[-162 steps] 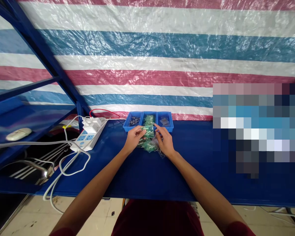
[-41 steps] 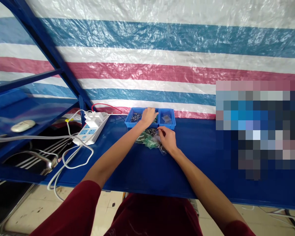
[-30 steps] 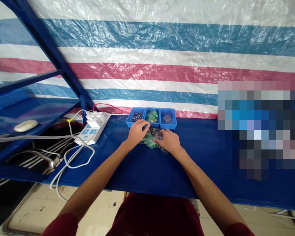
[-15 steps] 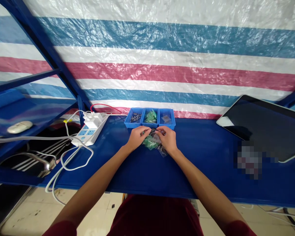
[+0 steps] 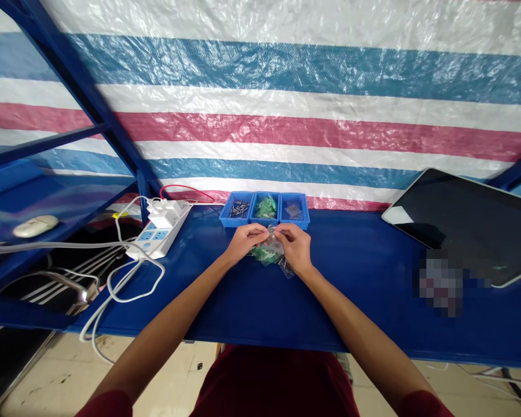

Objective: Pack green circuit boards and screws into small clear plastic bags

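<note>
**Pinching a crinkled clear plastic bag (image 5: 274,245) with the left hand (image 5: 244,242) and right hand (image 5: 294,243), at the centre of the frame**

Has a pale, rounded computer mouse (image 5: 35,226) on the blue shelf at the left of the frame. Farther right, shows a long white power strip (image 5: 153,244) with blue socket faces, bearing white plug-in adapters (image 5: 165,214).

Grips the clear bag's top between thumb and curled fingers of the left hand. Meets a row of blue plastic bins just above the hands: thin dark-and-silver metal pins (image 5: 238,209) in the left bin (image 5: 235,222), green plastic packets (image 5: 267,207) in the middle bin (image 5: 264,222), flat clear packets (image 5: 293,210) in the right bin (image 5: 294,225). Below the hands, shows a crumpled green plastic packet (image 5: 264,256) on the blue table (image 5: 260,313), with a clear packet of small metal parts (image 5: 286,267) just to its right. Pinches the clear bag likewise with the right hand, close to the left fingertips.

Ends at the right of the frame with a black flat screen (image 5: 469,226) and, below its left part, a pixelated patch too obscured to identify.
</note>
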Demonstrator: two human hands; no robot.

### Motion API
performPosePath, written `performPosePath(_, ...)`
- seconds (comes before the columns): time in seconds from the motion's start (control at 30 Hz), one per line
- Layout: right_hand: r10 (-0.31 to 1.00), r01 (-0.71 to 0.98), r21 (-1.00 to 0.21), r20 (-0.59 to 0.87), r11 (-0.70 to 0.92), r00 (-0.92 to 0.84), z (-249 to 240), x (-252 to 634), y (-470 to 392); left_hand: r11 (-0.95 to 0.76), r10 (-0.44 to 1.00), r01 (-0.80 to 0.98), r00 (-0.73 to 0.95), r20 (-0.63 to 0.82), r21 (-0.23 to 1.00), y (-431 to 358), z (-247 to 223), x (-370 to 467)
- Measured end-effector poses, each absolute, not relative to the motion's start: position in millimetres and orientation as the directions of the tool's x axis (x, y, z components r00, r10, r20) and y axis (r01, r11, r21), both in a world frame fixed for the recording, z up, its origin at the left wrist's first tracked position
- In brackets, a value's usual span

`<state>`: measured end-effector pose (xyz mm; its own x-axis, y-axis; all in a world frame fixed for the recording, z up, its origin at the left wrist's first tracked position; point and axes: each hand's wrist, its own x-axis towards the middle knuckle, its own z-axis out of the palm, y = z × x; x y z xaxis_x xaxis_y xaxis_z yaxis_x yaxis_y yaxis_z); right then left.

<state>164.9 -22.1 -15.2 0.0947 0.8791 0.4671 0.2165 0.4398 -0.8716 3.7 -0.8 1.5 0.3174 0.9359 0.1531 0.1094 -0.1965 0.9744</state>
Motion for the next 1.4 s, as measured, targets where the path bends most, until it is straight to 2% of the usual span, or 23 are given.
performPosePath(0.27, 0.752, 0.373, -0.668, 0.641, 0.644, -0.151, -11.8, 169.6, -21.6, -0.137, 0.96, -0.024, 0.245, 0.139, 0.99, 3.1, 0.1, 0.0)
performPosePath(0.37, 0.774, 0.413, -0.678, 0.622, 0.608, -0.117, -13.1, 168.5, -20.0, -0.159, 0.948, -0.018, 0.276, 0.157, 0.987, 3.6, 0.0, -0.7)
performPosePath(0.5, 0.835, 0.429, -0.737, 0.545, 0.522, -0.081, -13.1, 169.6, -19.2, -0.318, 0.914, 0.167, 0.317, 0.255, 0.933, 0.4, 2.1, 0.5)
performPosePath(0.6, 0.853, 0.415, -0.766, 0.52, 0.491, -0.05, -12.0, 171.8, -20.3, -0.308, 0.922, 0.215, 0.309, 0.234, 0.927, -1.2, 1.9, 1.5)
performPosePath(0.73, 0.783, 0.412, -0.687, 0.611, 0.599, -0.118, -11.6, 173.5, -21.6, -0.163, 0.934, 0.049, 0.331, 0.138, 0.985, -0.4, -0.2, 1.6)
performPosePath(0.83, 0.737, 0.437, -0.626, 0.66, 0.646, -0.144, -13.8, 172.9, -20.5, -0.122, 0.929, -0.037, 0.347, 0.127, 0.992, 0.0, -1.0, 0.9)
performPosePath(1.0, 0.771, 0.449, -0.661, 0.629, 0.6, -0.104, -16.4, 171.2, -18.8, -0.242, 0.937, 0.102, 0.281, 0.206, 0.965, 0.2, 0.1, 0.5)
performPosePath(1.13, 0.827, 0.381, -0.751, 0.558, 0.539, -0.069, -16.4, 169.6, -19.7, -0.308, 0.936, 0.073, 0.2, 0.289, 0.949, 2.0, 1.4, 0.5)
performPosePath(1.27, 0.872, 0.292, -0.829, 0.488, 0.476, -0.035, -16.3, 168.3, -21.5, -0.273, 0.933, 0.103, 0.273, 0.236, 0.957, 1.9, 1.7, -0.6)
performPosePath(1.4, 0.836, 0.276, -0.791, 0.539, 0.545, -0.105, -15.8, 168.8, -22.8, -0.243, 0.952, 0.058, 0.207, 0.227, 0.968, 0.7, 1.3, -1.6)
